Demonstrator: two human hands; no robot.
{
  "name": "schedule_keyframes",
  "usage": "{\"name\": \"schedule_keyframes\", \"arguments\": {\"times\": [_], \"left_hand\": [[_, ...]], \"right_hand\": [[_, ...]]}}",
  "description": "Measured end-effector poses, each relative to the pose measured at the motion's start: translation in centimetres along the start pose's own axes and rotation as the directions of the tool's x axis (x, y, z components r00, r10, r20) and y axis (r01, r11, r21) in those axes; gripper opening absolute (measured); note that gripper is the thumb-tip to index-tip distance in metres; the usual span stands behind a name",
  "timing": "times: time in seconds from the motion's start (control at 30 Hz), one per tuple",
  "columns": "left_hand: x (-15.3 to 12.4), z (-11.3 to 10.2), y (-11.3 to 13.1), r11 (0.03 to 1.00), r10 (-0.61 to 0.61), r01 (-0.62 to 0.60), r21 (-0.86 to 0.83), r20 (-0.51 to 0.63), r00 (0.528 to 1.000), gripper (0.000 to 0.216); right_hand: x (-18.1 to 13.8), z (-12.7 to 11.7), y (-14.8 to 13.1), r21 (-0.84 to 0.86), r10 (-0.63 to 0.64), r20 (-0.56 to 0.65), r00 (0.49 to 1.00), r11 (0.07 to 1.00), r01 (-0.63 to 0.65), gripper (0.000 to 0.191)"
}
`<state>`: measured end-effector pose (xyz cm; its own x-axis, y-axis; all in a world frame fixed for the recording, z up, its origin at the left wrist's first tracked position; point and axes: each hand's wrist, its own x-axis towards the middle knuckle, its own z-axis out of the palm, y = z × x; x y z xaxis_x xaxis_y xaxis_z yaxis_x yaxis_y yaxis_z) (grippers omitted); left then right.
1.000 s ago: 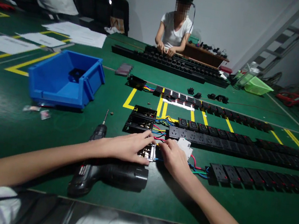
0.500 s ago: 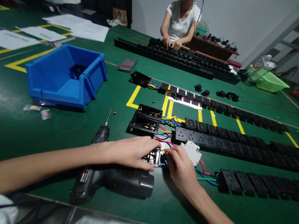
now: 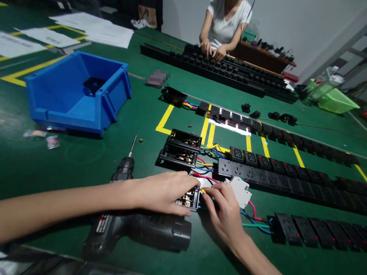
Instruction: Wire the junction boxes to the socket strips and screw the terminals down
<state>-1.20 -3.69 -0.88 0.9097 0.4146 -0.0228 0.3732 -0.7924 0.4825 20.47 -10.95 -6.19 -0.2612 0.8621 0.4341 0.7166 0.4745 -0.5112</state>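
My left hand (image 3: 166,191) is wrapped over a small black terminal box (image 3: 189,199) with brass screw terminals, its fingers covering the top and left side. At the box's right end my right hand (image 3: 225,211) pinches a yellow wire (image 3: 203,191); the wire's tip is too small to make out. A white circuit breaker (image 3: 239,190) with a red wire lies just behind the right hand. Blue and green wires run from there to a black socket strip (image 3: 315,232). Under my left forearm lies a black power screwdriver (image 3: 141,228), its bit pointing away from me.
A blue bin (image 3: 72,92) with a black part inside stands at left. Two more terminal boxes (image 3: 179,155) with wired socket strips (image 3: 268,176) lie beyond my hands. Across the green table a person (image 3: 223,27) handles long black strips (image 3: 201,68). Papers (image 3: 106,32) lie at far left.
The view has shifted slightly, so things sit a little lower. My hands keep nearly the same hold at the terminal box, with the right fingers still on the yellow wire.
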Motion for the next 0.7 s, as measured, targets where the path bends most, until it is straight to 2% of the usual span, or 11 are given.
{"name": "schedule_keyframes", "arguments": {"times": [0.1,0.2,0.37,0.7], "left_hand": [[0.02,-0.01,0.0,1.0,0.001,-0.001,-0.001,-0.026,1.0,0.054],[0.1,-0.11,0.02,1.0,-0.014,0.014,-0.003,-0.001,1.0,0.049],[0.24,-0.04,-0.13,1.0,-0.012,0.012,-0.018,-0.003,1.0,0.045],[0.33,0.02,-0.36,0.999,-0.002,0.003,-0.037,0.012,1.0,0.047]], "right_hand": [[0.17,-0.06,0.19,0.069,0.0,-0.038,0.999,0.998,0.003,0.008],[0.23,-0.2,0.3,0.121,-0.003,0.027,1.0,0.993,0.0,0.012],[-0.01,-0.28,0.65,0.107,-0.038,0.124,0.992,0.994,0.025,0.014],[0.2,-0.77,0.4,0.222,-0.01,0.098,0.995,0.975,-0.012,0.011]]}}
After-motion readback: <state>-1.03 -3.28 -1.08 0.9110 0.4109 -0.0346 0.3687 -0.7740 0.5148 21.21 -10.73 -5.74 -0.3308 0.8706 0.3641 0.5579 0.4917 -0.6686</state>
